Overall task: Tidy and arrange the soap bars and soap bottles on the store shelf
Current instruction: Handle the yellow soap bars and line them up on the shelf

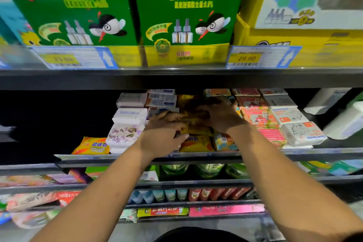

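Dark store shelving fills the head view, and the soap shelf (137, 160) runs across its middle. A row of yellow soap packs (196, 142) lies at the centre of that shelf, running from the front edge towards the back, and both bare hands are on it.

The left hand (163, 133) is at the front of the yellow row, its fingers curled over the top of one pack and its thumb under it, so it grips that pack. The right hand (220, 118) lies on yellow packs deeper in the same row with its fingers bent over them; whether it grips or only presses I cannot tell, since that spot is dark and blurred.

Just left of the yellow row stand stacked white and flowered soap bars (127, 133). Further left of the row a lone yellow pack (91, 146) lies askew near the edge. Just right of the row sits a small blue and orange box (224, 141), then pink packs (255, 116), then white wrapped bars (302, 133), and furthest right white bottles (345, 122).

Above the yellow row, on the next shelf up, stand green boxes (188, 6) with price tags (263, 57) in front. Below the row, one shelf down, are green jars (208, 170)
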### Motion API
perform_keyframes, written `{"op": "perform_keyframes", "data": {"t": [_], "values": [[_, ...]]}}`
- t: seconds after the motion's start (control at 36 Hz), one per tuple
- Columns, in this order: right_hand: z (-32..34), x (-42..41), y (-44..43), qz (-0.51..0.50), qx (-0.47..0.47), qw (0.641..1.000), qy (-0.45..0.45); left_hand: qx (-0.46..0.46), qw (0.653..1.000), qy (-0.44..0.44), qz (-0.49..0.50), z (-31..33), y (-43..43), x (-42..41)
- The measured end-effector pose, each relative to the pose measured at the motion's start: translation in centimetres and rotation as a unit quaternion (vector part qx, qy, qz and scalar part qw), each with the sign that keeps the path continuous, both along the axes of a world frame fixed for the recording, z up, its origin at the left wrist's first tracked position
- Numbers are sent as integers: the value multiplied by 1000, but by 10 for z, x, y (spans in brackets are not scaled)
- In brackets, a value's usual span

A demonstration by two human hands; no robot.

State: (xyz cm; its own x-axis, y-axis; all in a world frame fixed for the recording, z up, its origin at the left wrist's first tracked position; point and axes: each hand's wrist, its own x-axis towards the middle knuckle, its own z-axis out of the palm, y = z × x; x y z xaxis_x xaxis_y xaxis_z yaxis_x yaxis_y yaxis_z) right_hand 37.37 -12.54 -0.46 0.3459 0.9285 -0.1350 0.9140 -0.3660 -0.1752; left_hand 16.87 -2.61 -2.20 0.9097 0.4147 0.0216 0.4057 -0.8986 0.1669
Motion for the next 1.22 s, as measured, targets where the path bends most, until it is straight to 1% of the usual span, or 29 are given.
{"op": "perform_keyframes", "data": {"t": [0.06, 0.11, 0.14, 0.19, 0.22, 0.28, 0.31, 0.36, 0.42, 0.5, 0.53, 0.56, 0.64, 0.72, 0.78, 0.89, 0.94, 1.0, 1.14, 1.22], "values": [[-6, 0, 2, 15, 5, 1000, 3, 6, 999, -33, 7, 0, 4, -10], [-11, 3, 3, 0, -2, 999, 32, -1, 998, -54, 17, 2, 8, -21], [-11, 1, 2, -13, -12, 998, 56, -6, 998, -54, 27, 3, 11, -26], [-8, -2, 1, -10, -1, 1000, 27, -4, 998, -42, 45, 7, 16, -37], [-8, -7, 3, -20, 0, 999, 37, 1, 998, -35, 50, 8, 19, -42], [-6, -13, 6, -54, 61, 996, 23, 18, 998, -13, 60, 7, 27, -54], [-2, -21, 7, -59, 68, 996, 28, 27, 997, -7, 66, 6, 32, -59], [1, -35, 11, -60, 85, 994, 38, 33, 996, -1, 79, 6, 39, -69], [5, -50, 15, -55, 96, 992, 55, 19, 996, 12, 92, 6, 47, -79], [8, -71, 26, -31, 117, 991, 52, -8, 994, -10, 111, 7, 58, -97], [7, -78, 31, -31, 112, 992, 43, -12, 993, -18, 117, 9, 60, -104], [6, -87, 37, -32, 88, 995, 19, -14, 992, -22, 120, 9, 64, -111], [8, -116, 52, -11, 32, 999, -16, -15, 991, -10, 130, 7, 74, -130], [11, -142, 62, 21, 64, 998, 4, -18, 987, -25, 155, 1, 84, -154], [9, -157, 63, 43, 69, 996, 26, -36, 983, -23, 177, -6, 94, -171], [-8, -173, 71, 42, 18, 997, 54, -80, 976, 42, 199, -19, 113, -201], [-19, -176, 75, 27, -1, 998, 53, -126, 971, 48, 195, -24, 120, -212], [-26, -176, 77, 17, 0, 999, 38, -178, 964, 28, 194, -25, 126, -216], [-28, -176, 74, 20, 12, 1000, 18, -186, 965, 33, 183, -13, 132, -206], [-29, -178, 73, 22, 16, 1000, 0, -183, 966, 81, 163, -4, 140, -199]]}}
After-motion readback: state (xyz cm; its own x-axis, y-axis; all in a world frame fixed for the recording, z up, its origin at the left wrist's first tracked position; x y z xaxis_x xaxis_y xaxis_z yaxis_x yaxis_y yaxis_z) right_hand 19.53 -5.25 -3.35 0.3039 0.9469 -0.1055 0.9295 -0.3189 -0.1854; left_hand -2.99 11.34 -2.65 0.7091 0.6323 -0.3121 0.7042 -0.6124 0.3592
